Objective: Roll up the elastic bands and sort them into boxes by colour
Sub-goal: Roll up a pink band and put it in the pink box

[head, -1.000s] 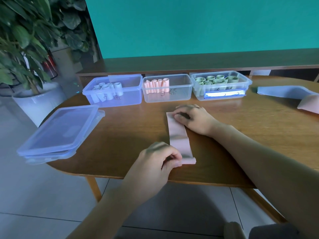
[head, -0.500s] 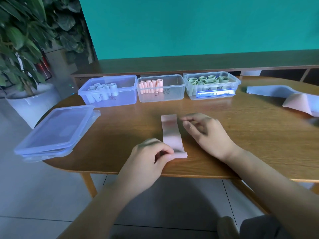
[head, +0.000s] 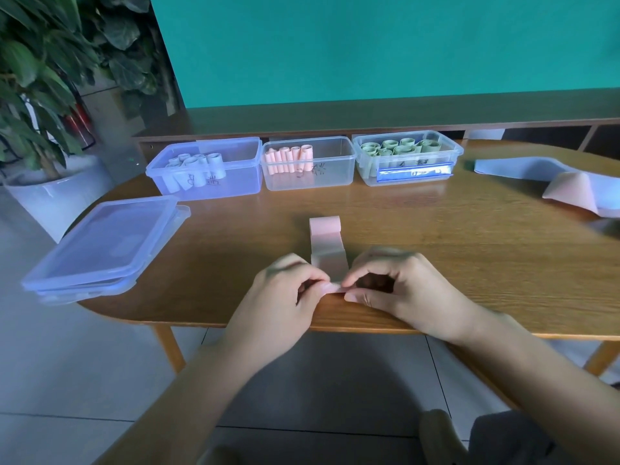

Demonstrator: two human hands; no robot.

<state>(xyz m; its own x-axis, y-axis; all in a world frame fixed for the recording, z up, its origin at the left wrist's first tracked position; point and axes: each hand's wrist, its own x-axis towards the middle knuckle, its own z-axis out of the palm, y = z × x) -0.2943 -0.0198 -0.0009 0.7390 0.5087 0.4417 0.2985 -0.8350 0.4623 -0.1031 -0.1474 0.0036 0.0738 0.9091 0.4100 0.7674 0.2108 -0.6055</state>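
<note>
A pink elastic band (head: 327, 245) lies flat on the wooden table (head: 436, 256), its length running away from me. My left hand (head: 278, 303) and my right hand (head: 402, 293) both pinch its near end, which is curled into a small roll between the fingertips. At the back stand three clear boxes: a blue-tinted box (head: 231, 182) with pale blue rolls, a middle box (head: 335, 176) with pink rolls, and a right box (head: 449, 156) with green rolls.
Stacked blue-tinted lids (head: 100, 250) sit at the table's left corner. Loose pale blue bands (head: 516, 169) and a pink band (head: 570, 193) lie at the far right. A potted plant (head: 37, 95) stands on the floor to the left. A wooden shelf runs behind the boxes.
My right hand has left the band's far end and come to the near end beside my left hand. Both now pinch that end, which has begun to curl.
</note>
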